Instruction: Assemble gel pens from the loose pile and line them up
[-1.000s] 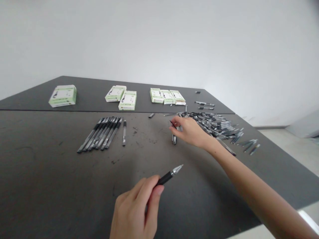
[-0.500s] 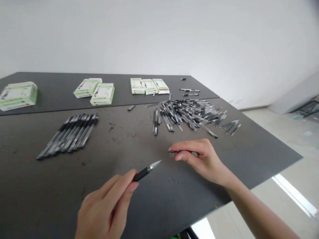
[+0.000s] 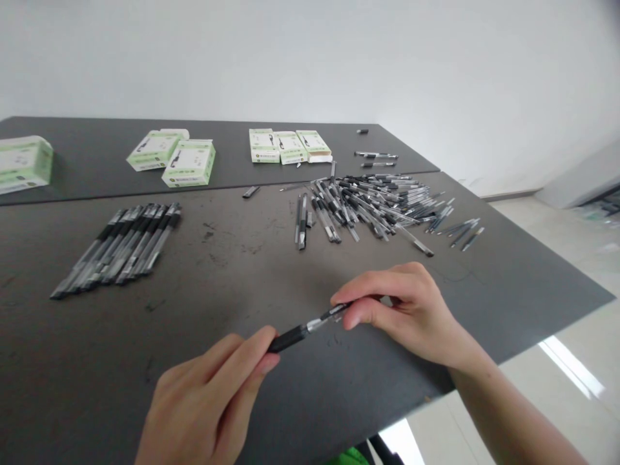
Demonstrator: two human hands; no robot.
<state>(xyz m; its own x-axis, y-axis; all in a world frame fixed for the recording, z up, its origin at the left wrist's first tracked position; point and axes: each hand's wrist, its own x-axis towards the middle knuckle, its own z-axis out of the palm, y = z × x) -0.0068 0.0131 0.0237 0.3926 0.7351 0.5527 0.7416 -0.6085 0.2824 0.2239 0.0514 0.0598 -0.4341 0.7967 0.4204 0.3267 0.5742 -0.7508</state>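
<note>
Above the near part of the table, my left hand point(image 3: 217, 387) is closed around a gel pen point(image 3: 289, 338) with a black rubber grip and a silver tip, pointing right. My right hand point(image 3: 394, 307) pinches a small clear and black pen cap point(image 3: 339, 311) between thumb and forefinger. The cap's mouth meets the pen's tip, and the metal cone still partly shows. Most of the barrel is hidden inside my left hand. To the left lies a row of capped pens point(image 3: 121, 248), side by side.
A heap of loose pen parts point(image 3: 378, 203) spreads across the right middle of the dark table point(image 3: 223, 278). Two pens point(image 3: 302, 221) lie at its left, and a loose cap point(image 3: 250, 192) farther left. Green and white boxes point(image 3: 190, 163) stand at the back.
My hands have come together, and the pen's tip now meets the cap; before, there was a gap between them. The view has shifted slightly.
</note>
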